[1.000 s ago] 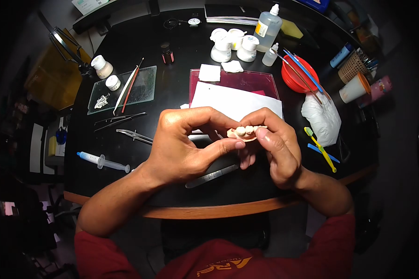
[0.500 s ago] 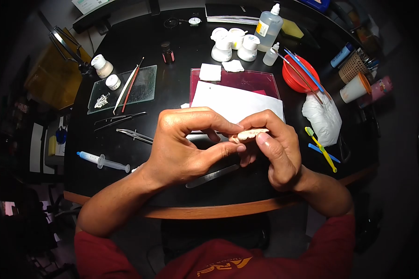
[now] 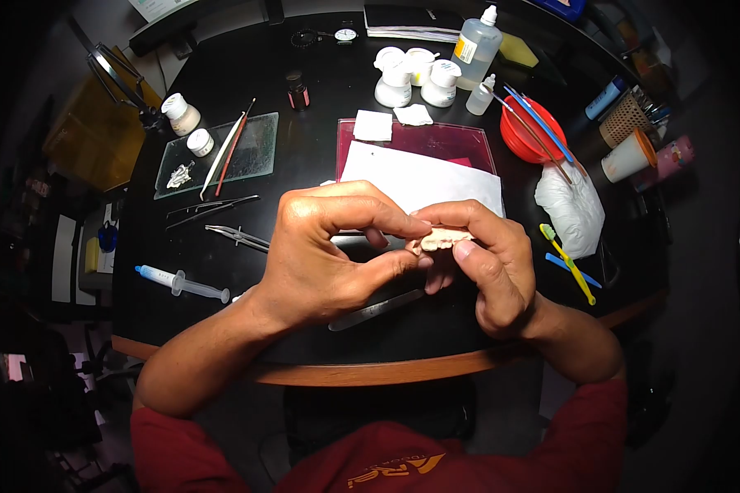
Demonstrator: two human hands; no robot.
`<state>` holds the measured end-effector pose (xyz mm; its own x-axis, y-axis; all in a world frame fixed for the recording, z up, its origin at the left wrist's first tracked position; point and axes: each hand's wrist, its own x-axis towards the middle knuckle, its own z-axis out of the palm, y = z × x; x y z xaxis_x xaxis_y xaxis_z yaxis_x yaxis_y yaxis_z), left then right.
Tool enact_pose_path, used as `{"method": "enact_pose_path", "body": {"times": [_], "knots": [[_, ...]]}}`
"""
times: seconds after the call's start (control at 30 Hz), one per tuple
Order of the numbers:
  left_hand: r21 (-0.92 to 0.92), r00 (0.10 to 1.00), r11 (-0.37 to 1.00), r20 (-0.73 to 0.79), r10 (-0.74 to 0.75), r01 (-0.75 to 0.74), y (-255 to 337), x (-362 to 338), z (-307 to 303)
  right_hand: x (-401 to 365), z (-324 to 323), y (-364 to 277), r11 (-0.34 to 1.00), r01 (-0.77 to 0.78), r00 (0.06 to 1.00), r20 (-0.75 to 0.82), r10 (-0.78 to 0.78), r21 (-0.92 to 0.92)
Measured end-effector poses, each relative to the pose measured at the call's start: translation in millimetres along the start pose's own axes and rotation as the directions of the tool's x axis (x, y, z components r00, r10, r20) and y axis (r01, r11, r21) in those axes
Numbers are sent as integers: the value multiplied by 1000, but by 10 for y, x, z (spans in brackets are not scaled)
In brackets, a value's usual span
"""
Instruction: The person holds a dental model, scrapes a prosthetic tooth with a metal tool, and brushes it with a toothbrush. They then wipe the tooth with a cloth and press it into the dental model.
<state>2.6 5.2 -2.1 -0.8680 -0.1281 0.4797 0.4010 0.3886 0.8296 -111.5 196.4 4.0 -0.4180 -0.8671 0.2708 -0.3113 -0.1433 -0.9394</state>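
Note:
A cream-coloured dental model (image 3: 441,239) with a row of teeth is held between my two hands, above the front half of the black table. My left hand (image 3: 337,246) pinches its left end with thumb and forefinger. Around the right end, my right hand (image 3: 497,267) has its thumb in front and its forefinger along the top. Fingers cover both ends of the model. Below the hands lies a flat metal spatula-like tool (image 3: 374,312), partly hidden. Behind them is a white paper sheet (image 3: 419,177) on a dark red plate (image 3: 469,140).
To the left are a glass slab (image 3: 255,152) with brushes, tweezers (image 3: 214,209) and a syringe (image 3: 185,285). White jars (image 3: 395,86) and a clear bottle (image 3: 477,49) stand at the back. A red bowl (image 3: 518,140), a crumpled tissue (image 3: 571,209) and a yellow toothbrush (image 3: 569,267) are on the right.
The dental model has tilted slightly in my fingers, so its row of teeth now faces more toward me. Both hands keep nearly the same place and grip.

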Motion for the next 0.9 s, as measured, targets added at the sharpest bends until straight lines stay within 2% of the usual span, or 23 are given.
{"method": "enact_pose_path", "body": {"times": [0.4,0.53,0.9], "knots": [[-14,1000,1000,3,1,-1,7,0,-4,1,-7,33,998,54,998,10,-54,18],[-62,1000,998,-12,-29,28,21,0,21,1,10,16,999,29,1000,-11,-29,23],[-48,1000,999,-4,-18,18,12,-4,21,1,6,25,999,37,999,-1,-37,7]]}}
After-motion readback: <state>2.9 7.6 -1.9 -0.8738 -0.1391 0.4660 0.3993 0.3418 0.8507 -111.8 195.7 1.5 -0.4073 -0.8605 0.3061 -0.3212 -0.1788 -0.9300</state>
